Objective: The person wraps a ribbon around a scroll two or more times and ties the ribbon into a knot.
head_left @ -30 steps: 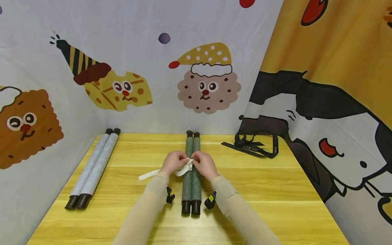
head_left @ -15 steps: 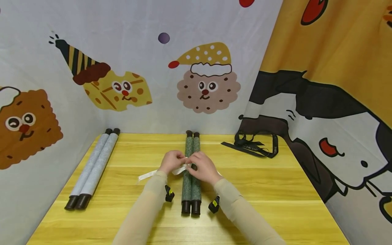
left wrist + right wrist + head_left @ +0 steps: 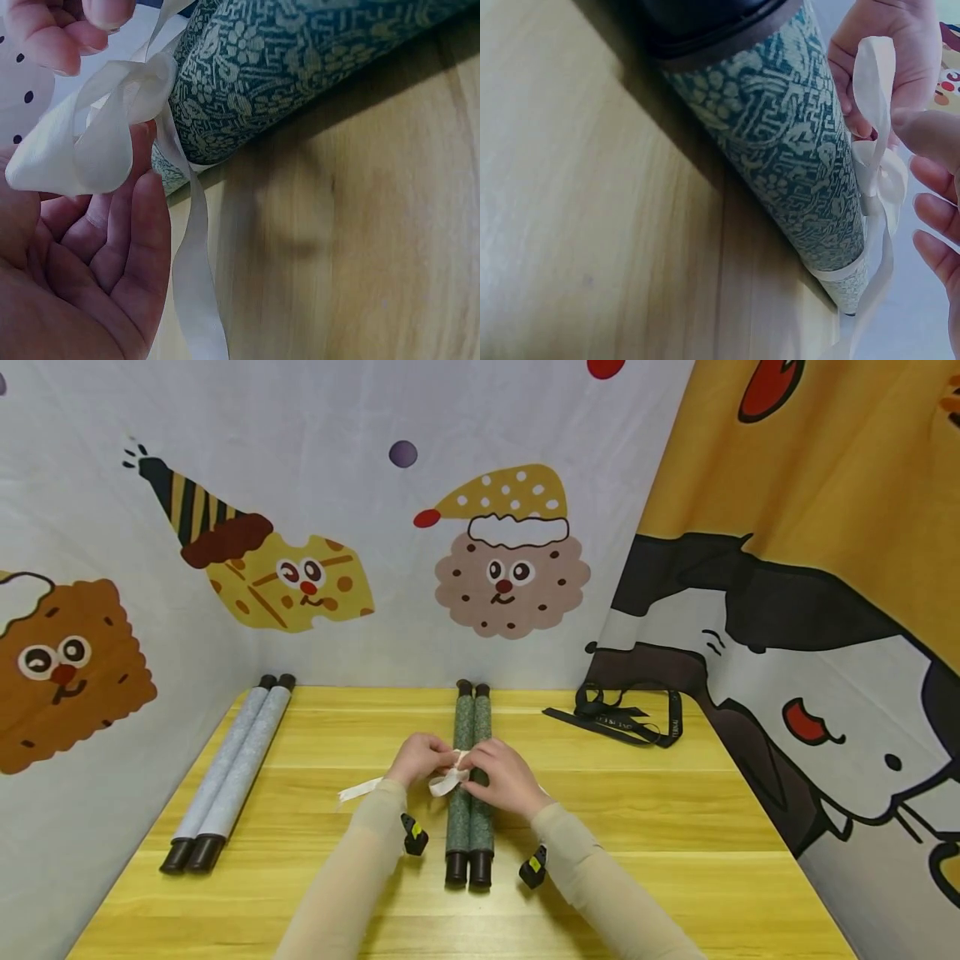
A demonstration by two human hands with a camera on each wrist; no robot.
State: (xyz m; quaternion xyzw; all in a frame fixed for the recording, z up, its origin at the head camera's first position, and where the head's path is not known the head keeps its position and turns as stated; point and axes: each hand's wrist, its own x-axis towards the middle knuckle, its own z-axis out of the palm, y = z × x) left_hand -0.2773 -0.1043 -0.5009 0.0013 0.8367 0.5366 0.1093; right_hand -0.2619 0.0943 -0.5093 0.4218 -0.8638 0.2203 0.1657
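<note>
A green patterned scroll (image 3: 458,822), rolled from both ends into two parallel rolls with dark end knobs, lies lengthwise mid-table. White ribbon (image 3: 112,161) circles it and forms a looped bow on top. At the bow's left, my left hand (image 3: 414,760) pinches the ribbon near the knot; a loop hides its thumb in the left wrist view. Over the scroll's right side is my right hand (image 3: 506,781), close to the bow. Its thumb and fingers stand apart in the right wrist view, beside the ribbon loop (image 3: 875,82). One ribbon tail (image 3: 360,790) trails left.
A pale blue-grey scroll (image 3: 238,768), also in two rolls, lies along the left of the wooden table (image 3: 615,827). Black lettered ribbon (image 3: 622,724) is heaped at the back right. Printed cartoon cloth (image 3: 330,485) hangs behind and at the sides.
My right hand first left its pinch at the knot, reached left across the bow, then drew slightly back and lower. The left hand stays near the knot. A white loop now hangs between the hands.
</note>
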